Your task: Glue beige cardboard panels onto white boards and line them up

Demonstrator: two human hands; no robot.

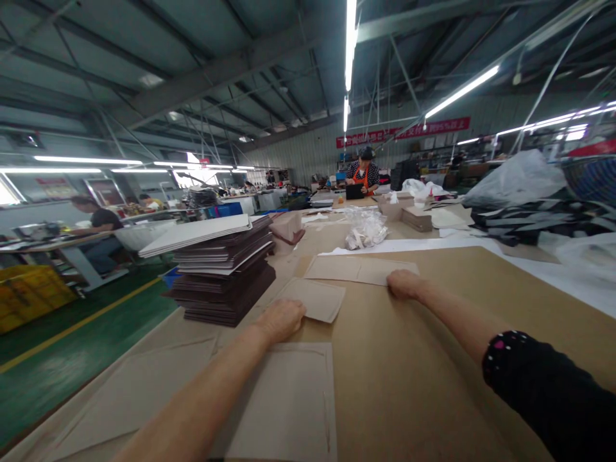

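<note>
My left hand (283, 319) is closed, fingers curled at the near edge of a small beige sheet (320, 300), which looks like card or fabric. Farther out, my right hand (403, 283) pinches the near right end of a long beige sheet (359, 269) that lies flat with a crease across it. My fingertips are partly hidden in both grips. Close to me, under my left forearm, lies a larger beige panel (301, 398) with folded-looking edges. Another beige panel (139, 385) is to its left. All rest on a brown-covered table (409, 385).
A tall stack of dark brown and grey boards (224, 276) stands left of my hands. Beyond are a crumpled clear plastic bag (366, 228) and stacked beige pieces (416, 218). Black strips (520, 221) lie at right. A co-worker in an orange apron (363, 176) works at the far end.
</note>
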